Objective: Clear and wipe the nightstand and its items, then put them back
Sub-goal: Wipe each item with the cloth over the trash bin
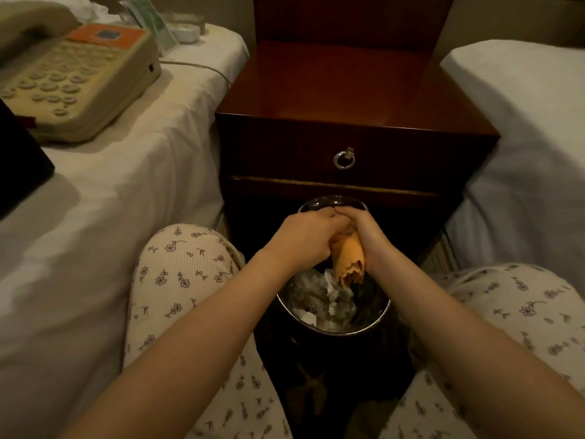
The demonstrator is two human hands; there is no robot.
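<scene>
The dark wooden nightstand [345,87] stands between two beds, its top bare. In front of it, a dark waste bin [376,315] with a shiny rim holds crumpled paper and plastic. Over the bin, my left hand [304,239] and my right hand [364,229] are pressed together around an orange cloth [348,261], whose end hangs down toward the bin. A beige telephone [72,77], a green packet [152,20] and a glass dish [186,26] lie on the left bed.
White beds flank the nightstand left [110,217] and right [522,147]. A dark flat object [19,160] lies at the left edge. The phone cord [202,66] trails toward the nightstand. The drawer has a ring pull [344,159]. My knees sit either side of the bin.
</scene>
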